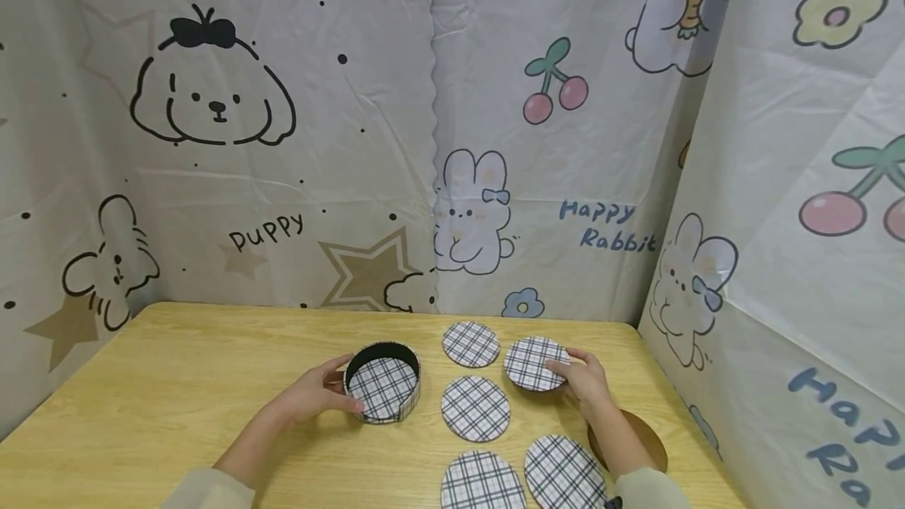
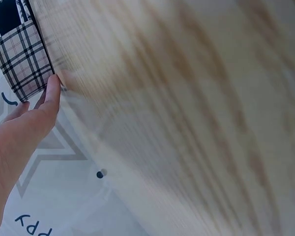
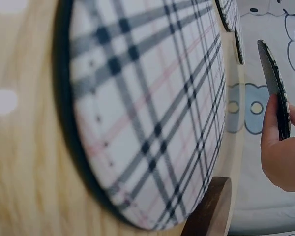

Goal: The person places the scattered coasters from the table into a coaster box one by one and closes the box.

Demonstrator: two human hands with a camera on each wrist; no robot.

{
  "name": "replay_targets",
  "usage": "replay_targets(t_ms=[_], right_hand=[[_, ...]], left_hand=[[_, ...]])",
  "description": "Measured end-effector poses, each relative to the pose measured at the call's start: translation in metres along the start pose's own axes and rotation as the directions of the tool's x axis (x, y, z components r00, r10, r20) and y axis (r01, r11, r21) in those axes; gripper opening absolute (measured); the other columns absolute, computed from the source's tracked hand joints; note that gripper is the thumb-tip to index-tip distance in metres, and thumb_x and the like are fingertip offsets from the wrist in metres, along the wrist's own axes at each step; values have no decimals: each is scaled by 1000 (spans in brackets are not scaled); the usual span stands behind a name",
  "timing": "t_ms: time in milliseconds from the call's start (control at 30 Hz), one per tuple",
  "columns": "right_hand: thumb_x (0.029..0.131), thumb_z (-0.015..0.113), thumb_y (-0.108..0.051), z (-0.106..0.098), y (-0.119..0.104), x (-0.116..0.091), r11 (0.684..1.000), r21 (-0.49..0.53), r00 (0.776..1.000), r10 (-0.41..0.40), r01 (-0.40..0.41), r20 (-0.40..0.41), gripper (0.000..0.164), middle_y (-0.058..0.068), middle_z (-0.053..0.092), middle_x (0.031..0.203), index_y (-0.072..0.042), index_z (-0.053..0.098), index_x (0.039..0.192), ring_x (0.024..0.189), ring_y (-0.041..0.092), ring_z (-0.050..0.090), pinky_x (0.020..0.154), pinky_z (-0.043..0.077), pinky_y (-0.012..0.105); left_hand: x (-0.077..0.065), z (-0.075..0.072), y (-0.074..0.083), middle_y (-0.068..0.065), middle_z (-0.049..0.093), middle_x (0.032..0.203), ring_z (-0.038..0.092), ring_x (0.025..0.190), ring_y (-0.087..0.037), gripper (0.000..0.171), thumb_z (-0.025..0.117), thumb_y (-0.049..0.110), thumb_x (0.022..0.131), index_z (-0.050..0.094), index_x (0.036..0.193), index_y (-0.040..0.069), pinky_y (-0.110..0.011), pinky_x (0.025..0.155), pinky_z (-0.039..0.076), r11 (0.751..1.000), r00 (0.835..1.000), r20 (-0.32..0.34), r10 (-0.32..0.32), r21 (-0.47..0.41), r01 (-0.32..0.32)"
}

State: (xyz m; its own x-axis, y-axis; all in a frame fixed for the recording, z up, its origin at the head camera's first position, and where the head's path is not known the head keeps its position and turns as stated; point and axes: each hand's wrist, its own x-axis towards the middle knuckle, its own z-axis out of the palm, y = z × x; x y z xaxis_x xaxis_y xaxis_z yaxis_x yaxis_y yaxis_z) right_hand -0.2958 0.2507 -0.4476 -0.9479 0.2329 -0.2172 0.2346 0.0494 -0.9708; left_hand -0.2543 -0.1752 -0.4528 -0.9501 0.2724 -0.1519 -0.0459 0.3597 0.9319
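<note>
My left hand (image 1: 320, 393) grips the side of a round plaid coaster holder (image 1: 401, 410), which has a dark inner wall and stands on the table. A plaid coaster lies inside it. In the left wrist view, the fingers touch the plaid outer wall of the holder (image 2: 24, 61). My right hand (image 1: 585, 380) pinches a round plaid coaster (image 1: 532, 364) by its right edge, thumb on top. From the right wrist view, this coaster (image 3: 278, 91) appears edge-on, lifted off the table, with the right hand (image 3: 285, 160) at its lower end.
Between the hands lie two plaid coasters, a far one (image 1: 470, 344) and a middle one (image 1: 475, 408). Two more lie nearer, one left (image 1: 484, 485) and one right (image 1: 564, 474). A brown round piece (image 1: 643, 438) is partly under the right forearm. Printed curtains (image 1: 353, 140) border the wooden table (image 1: 212, 344).
</note>
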Motion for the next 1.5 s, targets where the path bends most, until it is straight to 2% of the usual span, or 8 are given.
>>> replay_targets(t_ms=[167, 400, 633, 733, 1033, 1167, 1267, 1500], right_hand=[[77, 75, -12, 6, 0, 0, 998, 51, 999, -35, 34, 11, 78, 15, 58, 104, 4, 29, 138, 76, 10, 63, 66, 54, 23], [74, 77, -11, 16, 2, 3, 999, 41, 999, -31, 30, 28, 75, 12, 60, 99, -1, 35, 135, 74, 11, 63, 67, 54, 25], [71, 81, -15, 24, 31, 40, 997, 75, 998, -34, 30, 46, 78, 21, 58, 115, -8, 37, 134, 84, 19, 66, 73, 56, 29], [69, 82, -18, 28, 34, 44, 997, 74, 998, -37, 33, 58, 79, 21, 57, 119, -9, 37, 134, 86, 21, 66, 73, 57, 30], [71, 81, -19, 47, 10, 6, 991, 108, 984, -99, 83, 149, 83, 12, 64, 106, -3, 33, 136, 79, 14, 66, 66, 56, 25], [79, 74, -10, 57, -6, -17, 987, 109, 978, -137, 121, 155, 72, 13, 66, 100, 3, 33, 136, 73, 13, 65, 61, 54, 22], [81, 68, -2, 64, -16, -30, 989, 106, 984, -121, 107, 135, 61, 13, 65, 98, 3, 37, 134, 70, 11, 63, 60, 53, 21], [82, 67, -1, 76, -21, -37, 990, 103, 981, -108, 92, 159, 56, 10, 66, 95, 2, 40, 131, 68, 10, 63, 57, 51, 20]], left_hand=[[0, 0, 1, -33, 43, 135, 52, 116, -34, 97, 81, 16, 71, 23, 147, 0, -50, 100, 43, 1000, 1000, -4, 0, -1, 0], [-2, -1, 3, -33, 42, 137, 51, 119, -37, 97, 82, 17, 71, 23, 147, 2, -50, 100, 43, 1000, 1000, -3, -13, 6, 13], [-1, -1, 1, -32, 43, 136, 52, 119, -36, 97, 81, 16, 72, 22, 147, 2, -49, 100, 43, 1000, 1000, -2, -10, -5, 10], [-1, -1, 1, -32, 44, 135, 52, 118, -36, 97, 81, 16, 72, 22, 147, 2, -49, 100, 43, 1000, 1000, 0, -6, -12, 6], [-2, -2, 2, -32, 43, 136, 52, 118, -35, 97, 81, 15, 72, 21, 148, 1, -49, 100, 43, 1000, 1000, 4, -7, -14, 7], [-2, -1, 2, -32, 44, 135, 53, 117, -34, 97, 81, 15, 72, 22, 147, 2, -48, 100, 44, 1000, 1000, 3, -4, -10, 4], [-2, -1, 2, -32, 44, 136, 53, 117, -34, 96, 81, 16, 72, 22, 147, 2, -48, 99, 44, 1000, 1000, 4, -4, -5, 4], [-2, -1, 3, -32, 43, 136, 52, 118, -35, 95, 80, 16, 73, 22, 147, 2, -49, 100, 43, 1000, 1000, 6, -3, 3, 3]])
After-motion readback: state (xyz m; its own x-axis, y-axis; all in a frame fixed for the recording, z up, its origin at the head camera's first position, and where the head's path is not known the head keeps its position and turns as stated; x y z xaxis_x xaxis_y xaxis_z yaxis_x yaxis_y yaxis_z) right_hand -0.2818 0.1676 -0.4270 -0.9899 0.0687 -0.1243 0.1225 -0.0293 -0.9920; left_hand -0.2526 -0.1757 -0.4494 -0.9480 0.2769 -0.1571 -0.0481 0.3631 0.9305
